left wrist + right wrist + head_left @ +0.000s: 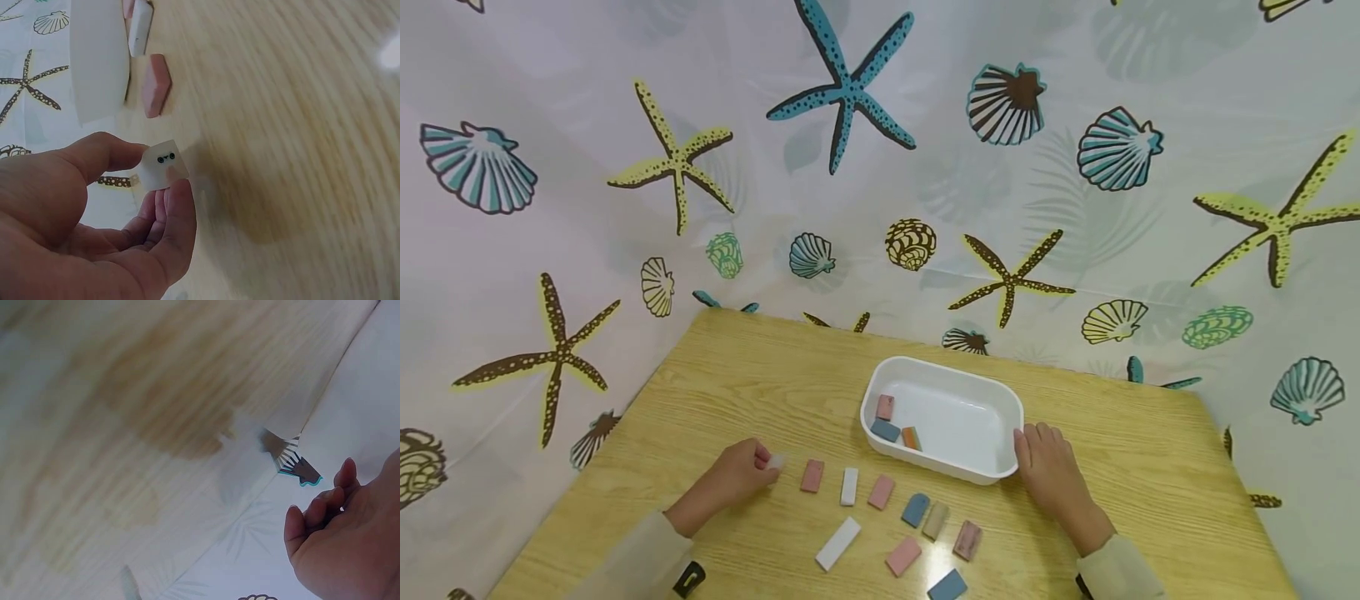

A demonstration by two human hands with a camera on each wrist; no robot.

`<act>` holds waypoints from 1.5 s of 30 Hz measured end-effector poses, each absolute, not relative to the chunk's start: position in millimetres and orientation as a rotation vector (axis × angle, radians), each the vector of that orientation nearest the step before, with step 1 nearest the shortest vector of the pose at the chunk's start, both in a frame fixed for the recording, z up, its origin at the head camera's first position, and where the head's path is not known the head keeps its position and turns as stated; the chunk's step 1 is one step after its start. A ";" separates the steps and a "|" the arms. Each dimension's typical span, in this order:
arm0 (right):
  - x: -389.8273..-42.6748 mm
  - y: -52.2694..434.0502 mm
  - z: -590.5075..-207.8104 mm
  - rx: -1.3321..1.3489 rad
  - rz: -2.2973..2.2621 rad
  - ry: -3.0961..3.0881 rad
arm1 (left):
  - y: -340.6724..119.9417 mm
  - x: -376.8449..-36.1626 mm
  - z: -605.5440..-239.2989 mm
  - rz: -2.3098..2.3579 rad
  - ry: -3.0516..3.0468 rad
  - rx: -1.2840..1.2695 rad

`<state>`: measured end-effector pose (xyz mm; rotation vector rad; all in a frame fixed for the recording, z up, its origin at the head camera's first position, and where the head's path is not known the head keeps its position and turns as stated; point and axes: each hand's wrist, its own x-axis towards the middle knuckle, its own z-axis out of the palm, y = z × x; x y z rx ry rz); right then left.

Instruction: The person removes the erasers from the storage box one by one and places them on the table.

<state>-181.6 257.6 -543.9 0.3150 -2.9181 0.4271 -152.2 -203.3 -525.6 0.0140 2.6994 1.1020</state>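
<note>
White block (164, 165): pinched in my left hand (736, 477), thumb on top, fingertips under; small, pale, two dark dots on one face; just above the counter (760, 383) at the left end of the row.
Left grip: narrow, holding the white block; hold looks light, so I'd keep the pinch square on its flat faces.
Right hand (1049, 467): resting flat against the near right corner of the white tray (1000, 400); fingers relaxed, holding nothing.
Tray contents: pink, blue and orange blocks at its left end.
Loose blocks: pink block (812, 476) just beside my left hand, more spread toward me.
How to do it well: lift clear of the pink block, carry over the tray rim, steady the tray with the right hand.
Risk: block slipping from a two-point pinch.
</note>
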 end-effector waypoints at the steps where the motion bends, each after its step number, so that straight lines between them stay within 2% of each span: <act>1: -181.5 257.6 -543.9 0.313 0.429 -2.918 | -204.4 -152.4 -526.2 1.100 2.707 0.021; 16: -181.1 256.7 -542.4 0.307 0.422 -2.934 | -208.2 -154.3 -535.9 1.138 2.707 -0.008; 24: -182.1 257.8 -541.7 0.310 0.418 -2.928 | -200.0 -160.6 -516.4 1.171 2.722 -0.016; 33: -182.5 259.3 -545.5 0.314 0.437 -2.945 | -162.9 -179.7 -483.8 1.486 2.411 0.070; 45: -181.4 257.2 -541.2 0.307 0.449 -2.936 | -83.1 -215.1 -448.9 1.415 2.353 0.088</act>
